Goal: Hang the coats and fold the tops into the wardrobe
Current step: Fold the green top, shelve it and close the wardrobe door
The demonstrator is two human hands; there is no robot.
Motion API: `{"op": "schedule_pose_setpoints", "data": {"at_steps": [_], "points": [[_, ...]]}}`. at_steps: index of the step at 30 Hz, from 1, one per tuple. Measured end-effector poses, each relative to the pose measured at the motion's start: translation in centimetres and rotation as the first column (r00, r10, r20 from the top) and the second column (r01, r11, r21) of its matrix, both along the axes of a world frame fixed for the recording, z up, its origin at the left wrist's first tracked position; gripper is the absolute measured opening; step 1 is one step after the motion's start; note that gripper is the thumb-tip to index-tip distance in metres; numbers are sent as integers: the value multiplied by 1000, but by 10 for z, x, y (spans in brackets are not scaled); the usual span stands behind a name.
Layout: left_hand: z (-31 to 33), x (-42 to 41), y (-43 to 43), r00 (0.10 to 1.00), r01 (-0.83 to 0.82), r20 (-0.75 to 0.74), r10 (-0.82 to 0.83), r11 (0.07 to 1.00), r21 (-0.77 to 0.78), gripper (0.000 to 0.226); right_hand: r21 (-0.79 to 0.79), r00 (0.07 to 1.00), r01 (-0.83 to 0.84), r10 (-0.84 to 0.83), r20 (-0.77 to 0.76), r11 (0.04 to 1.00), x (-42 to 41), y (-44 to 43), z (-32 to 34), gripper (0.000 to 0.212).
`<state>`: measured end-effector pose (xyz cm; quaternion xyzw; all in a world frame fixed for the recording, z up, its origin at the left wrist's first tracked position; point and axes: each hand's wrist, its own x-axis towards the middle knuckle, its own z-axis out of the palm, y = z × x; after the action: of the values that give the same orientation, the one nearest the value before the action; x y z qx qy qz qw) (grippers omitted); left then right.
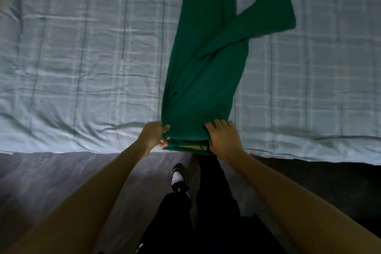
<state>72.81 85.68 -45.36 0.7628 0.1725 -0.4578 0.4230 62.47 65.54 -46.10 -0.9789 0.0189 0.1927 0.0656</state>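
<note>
A dark green top (206, 64) lies lengthwise on the bed (82, 68), folded into a long narrow strip that runs away from me past the top of the view. One sleeve (274, 12) sticks out to the right. At the bed's near edge my left hand (153, 135) pinches the left corner of the top's near end. My right hand (223, 137) grips the right corner, fingers on top of the cloth. A bit of yellow print (192, 147) shows under the near fold.
The bed wears a pale blue checked sheet that spreads wide on both sides of the top. Below its edge is grey wood-look floor (61, 181). My legs in black trousers (214, 202) and a black and white shoe (179, 177) stand close to the bed.
</note>
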Motion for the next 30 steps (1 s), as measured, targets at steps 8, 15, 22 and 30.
{"op": "schedule_pose_setpoints", "data": {"at_steps": [8,15,22,30], "points": [[-8,-28,5,881,355,175,-439,859,370,36,123,986,-71,88,-140,990,-4,-7,8,73],[17,69,-67,789,316,447,-421,903,292,31,393,828,537,-557,-74,746,74,-87,8,42],[-18,146,-228,418,556,593,-689,710,432,46,495,432,820,-879,-204,288,174,-187,-17,43],[-60,199,-364,79,635,620,-781,519,572,64,626,8,779,-998,-69,-37,264,-263,-45,68]]}}
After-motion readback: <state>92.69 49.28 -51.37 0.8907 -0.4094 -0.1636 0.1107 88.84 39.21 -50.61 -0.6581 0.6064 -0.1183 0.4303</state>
